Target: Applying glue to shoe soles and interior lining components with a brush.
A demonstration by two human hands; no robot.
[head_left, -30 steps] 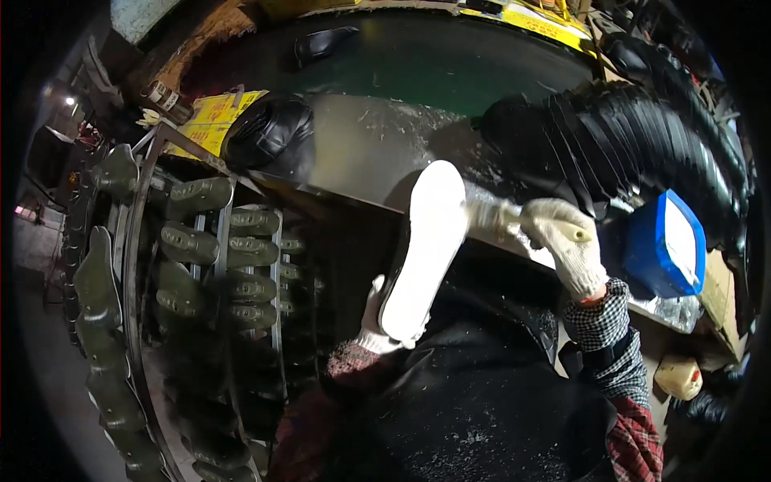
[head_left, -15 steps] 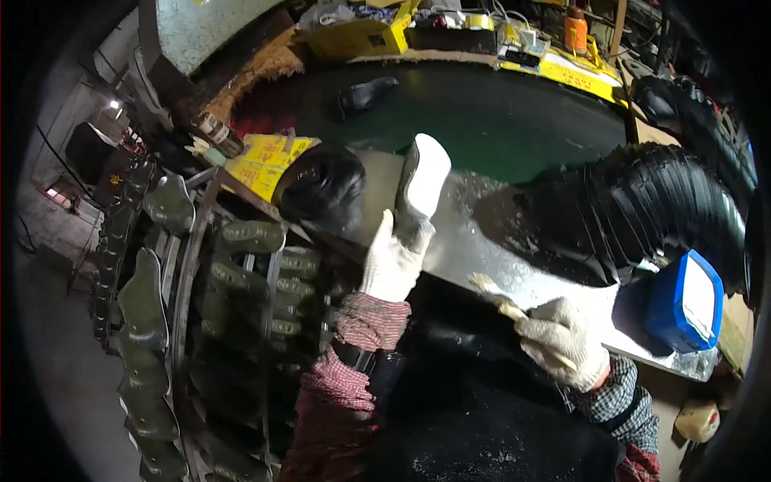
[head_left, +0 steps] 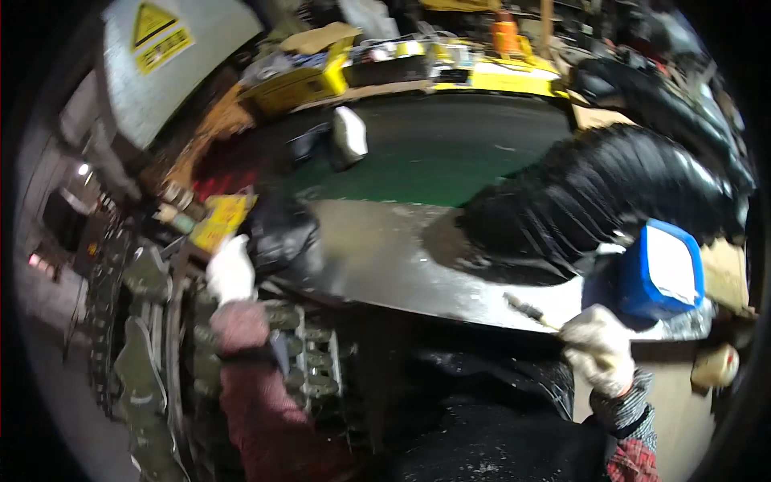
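Observation:
A white shoe sole [head_left: 349, 132] lies apart from both hands on the far green belt [head_left: 450, 161]. My left hand [head_left: 230, 269], in a white glove, hovers at the left end of the grey metal worktop [head_left: 385, 257], holds nothing, and is next to a black bag-like lump [head_left: 281, 237]. My right hand [head_left: 598, 349], also gloved, grips a small brush [head_left: 526, 308] whose bristles point left over the worktop's near edge. A blue tub [head_left: 658, 273] with pale contents stands just right of the brush.
A thick black ribbed hose [head_left: 594, 193] lies across the right of the worktop. Racks of dark green moulds [head_left: 144, 353] fill the lower left. Yellow boxes [head_left: 297, 80] and clutter line the far side. A grey panel with a yellow warning sign [head_left: 161, 40] stands upper left.
My left hand let go of the white sole, which now lies far off on the green belt, and drew back to the left. My right hand dropped lower right with the brush.

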